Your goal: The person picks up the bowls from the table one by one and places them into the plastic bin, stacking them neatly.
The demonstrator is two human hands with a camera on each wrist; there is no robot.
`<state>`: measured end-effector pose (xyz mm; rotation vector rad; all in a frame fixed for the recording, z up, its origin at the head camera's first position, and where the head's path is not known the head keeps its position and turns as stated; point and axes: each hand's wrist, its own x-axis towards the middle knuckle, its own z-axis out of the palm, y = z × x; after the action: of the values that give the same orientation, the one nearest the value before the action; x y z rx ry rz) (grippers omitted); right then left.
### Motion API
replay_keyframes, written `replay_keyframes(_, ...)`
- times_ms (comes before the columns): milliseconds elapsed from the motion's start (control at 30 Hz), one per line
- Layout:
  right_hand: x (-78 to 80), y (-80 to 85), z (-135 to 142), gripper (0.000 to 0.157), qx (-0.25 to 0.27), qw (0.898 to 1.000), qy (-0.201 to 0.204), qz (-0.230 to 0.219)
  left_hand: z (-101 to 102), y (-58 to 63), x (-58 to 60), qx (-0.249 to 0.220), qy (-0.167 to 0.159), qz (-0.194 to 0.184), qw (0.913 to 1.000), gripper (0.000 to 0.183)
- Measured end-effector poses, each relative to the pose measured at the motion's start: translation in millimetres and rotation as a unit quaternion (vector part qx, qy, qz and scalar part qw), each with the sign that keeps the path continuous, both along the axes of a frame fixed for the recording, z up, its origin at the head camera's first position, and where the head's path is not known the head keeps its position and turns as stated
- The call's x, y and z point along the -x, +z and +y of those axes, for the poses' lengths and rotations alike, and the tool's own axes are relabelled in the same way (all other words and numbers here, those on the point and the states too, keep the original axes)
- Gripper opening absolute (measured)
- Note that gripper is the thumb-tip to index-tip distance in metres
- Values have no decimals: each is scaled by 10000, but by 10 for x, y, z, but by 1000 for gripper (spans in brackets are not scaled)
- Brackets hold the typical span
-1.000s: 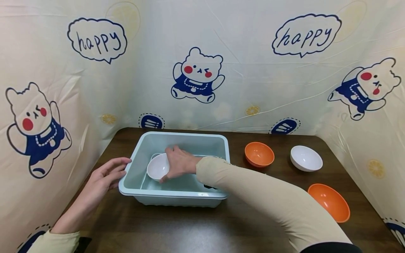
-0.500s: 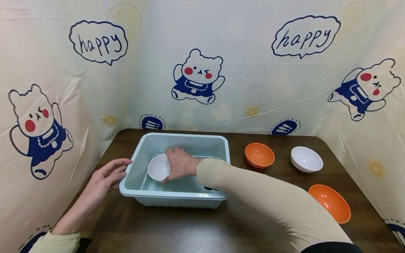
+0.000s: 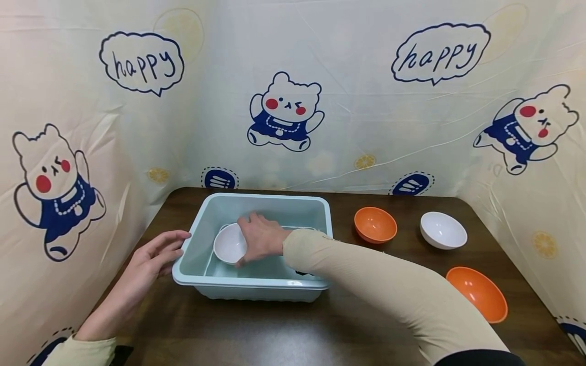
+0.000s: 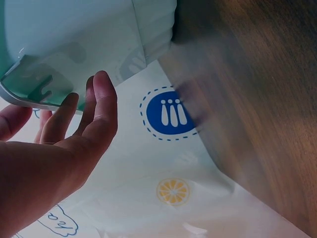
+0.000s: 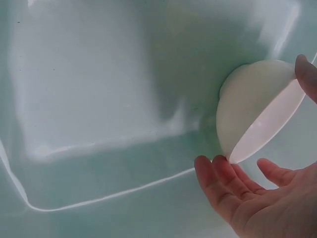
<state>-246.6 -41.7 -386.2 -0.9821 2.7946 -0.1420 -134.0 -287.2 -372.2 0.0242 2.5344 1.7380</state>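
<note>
A white bowl (image 3: 228,244) sits tilted inside the pale blue-green plastic basin (image 3: 256,281), towards its left end. My right hand (image 3: 262,236) reaches into the basin and grips the bowl across its rim. In the right wrist view, fingertips of the right hand (image 5: 262,188) meet the rim of the white bowl (image 5: 252,104) at two opposite sides. My left hand (image 3: 148,256) is at the basin's left edge, its fingertips touching the rim from outside. The left wrist view has the left hand's relaxed fingers (image 4: 103,101) beside the basin's outer wall (image 4: 94,39).
Right of the basin, an orange bowl (image 3: 375,224) and another white bowl (image 3: 443,230) stand on the dark wooden table (image 3: 274,335). A second orange bowl (image 3: 477,294) lies nearer, partly behind my right sleeve (image 3: 380,274). Printed cloth (image 3: 357,101) encloses the table's back and sides.
Almost nothing has moved. The head view has shifted very slightly; both hands, the basin and the bowls keep their places.
</note>
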Motion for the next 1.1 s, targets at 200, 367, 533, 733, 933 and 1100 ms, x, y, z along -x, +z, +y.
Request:
replay_keyframes(200,-1,2,-11,97,-100,9999,45,69,-9,-5,-3,-50,-11,44,10000,42)
replay_keyframes(367,4,12,-21,97,-152,9997,106,130,-19,-17,5,-50,-30,121,9999,41)
replay_keyframes(533,8,24,-16,98,-178,9997,122,145,-16,-15,7,-56,-26,44,10000,42)
replay_keyframes(733,39,93,-4,98,-160,9998,114,-54,8,-9,1,-56,-53,87,9999,41)
replay_keyframes(933,10,317,16,81,-362,9986,376,24,26,0,6,47,-27,154,9999,39)
replay_keyframes(1100,-57,527,25,71,-547,9962,662,-115,24,6,6,213,70,22,9997,39)
